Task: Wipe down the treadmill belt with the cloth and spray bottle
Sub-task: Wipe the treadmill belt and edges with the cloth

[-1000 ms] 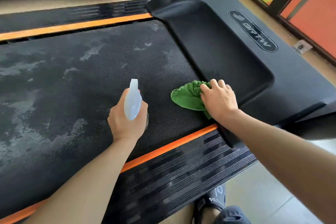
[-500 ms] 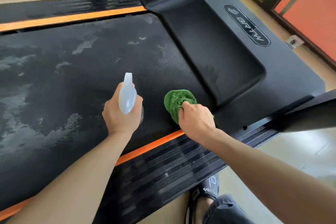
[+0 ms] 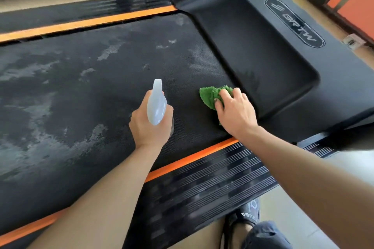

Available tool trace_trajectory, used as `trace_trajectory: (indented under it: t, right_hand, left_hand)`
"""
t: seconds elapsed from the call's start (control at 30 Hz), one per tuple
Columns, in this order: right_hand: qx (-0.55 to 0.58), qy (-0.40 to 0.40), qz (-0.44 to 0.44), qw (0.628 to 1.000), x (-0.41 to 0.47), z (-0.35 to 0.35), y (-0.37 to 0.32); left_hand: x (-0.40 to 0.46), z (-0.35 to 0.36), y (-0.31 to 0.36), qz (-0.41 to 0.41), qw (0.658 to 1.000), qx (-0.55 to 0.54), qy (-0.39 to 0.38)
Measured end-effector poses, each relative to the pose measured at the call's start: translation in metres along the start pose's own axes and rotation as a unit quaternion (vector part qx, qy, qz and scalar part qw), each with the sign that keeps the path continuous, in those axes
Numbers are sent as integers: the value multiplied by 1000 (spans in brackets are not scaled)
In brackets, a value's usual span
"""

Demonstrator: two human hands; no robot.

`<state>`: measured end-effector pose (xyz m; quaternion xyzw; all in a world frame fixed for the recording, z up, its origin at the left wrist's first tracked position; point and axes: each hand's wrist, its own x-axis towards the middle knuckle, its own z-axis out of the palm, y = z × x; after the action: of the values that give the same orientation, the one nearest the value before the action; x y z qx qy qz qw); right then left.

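The black treadmill belt stretches across the view, marked with pale grey wet or dusty patches on its left half. My left hand grips a translucent white spray bottle above the belt, nozzle pointing away from me. My right hand presses a crumpled green cloth onto the belt, close to the motor cover's edge. The cloth's right part is hidden under my fingers.
The black motor cover with an oval logo rises right of the belt. Orange strips and ribbed black side rails border the belt near and far. My shoe stands on the floor beside the near rail. Orange panels are at the upper right.
My right hand has slid the green cloth away from the near orange strip, back toward the motor cover. The left hand with the bottle stays about where it was.
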<state>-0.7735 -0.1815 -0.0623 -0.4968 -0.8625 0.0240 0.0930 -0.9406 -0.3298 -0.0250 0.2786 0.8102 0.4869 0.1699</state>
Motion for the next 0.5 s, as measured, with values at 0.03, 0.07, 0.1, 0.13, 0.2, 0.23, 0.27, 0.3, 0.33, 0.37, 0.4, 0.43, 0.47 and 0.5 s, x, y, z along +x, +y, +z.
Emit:
trace_trajectory:
  t: [0.03,0.07,0.1,0.13,0.2,0.23,0.27,0.3,0.33,0.37,0.4,0.43,0.47,0.5]
  right_hand:
    - [-7,4,16,1000,0,0,-1]
    - [-16,7,35,999,0,1,0]
    - [-26,10,47,999,0,3,-2]
    - [-37,10,54,998,0,4,-5]
    - [-40,-1,76,996,1,2,-13]
    - [-28,-9,92,995,2,0,-17]
    - [-7,-20,105,994,0,-1,-23]
    - [16,-29,109,993,-5,-1,-30]
    - [39,-42,100,993,-14,0,-43]
    - [63,-60,80,993,-27,2,-61]
    - [86,-82,49,992,-40,5,-84]
    - [102,-106,15,989,-55,8,-109]
    - [111,-127,-21,985,-68,9,-135]
    - [116,-141,-55,982,-78,10,-156]
  left_hand:
    - [1,-2,0,-5,1000,0,-2]
    - [1,-3,0,-15,1000,-3,-6]
    - [2,-7,2,-29,999,-10,-14]
    - [3,-11,4,-41,999,-23,-25]
    - [3,-25,3,-51,996,-61,-36]
    - [1,-33,2,-56,995,-76,-33]
    - [-1,-44,-2,-68,994,-87,-24]
    - [-4,-54,-9,-87,992,-95,-7]
    - [-7,-65,-15,-107,989,-101,16]
    - [-10,-75,-20,-123,986,-104,38]
    - [-12,-83,-24,-136,983,-108,55]
    - [-14,-90,-27,-145,980,-117,67]
    - [-16,-96,-30,-149,978,-125,70]
    - [-17,-99,-33,-141,981,-120,62]
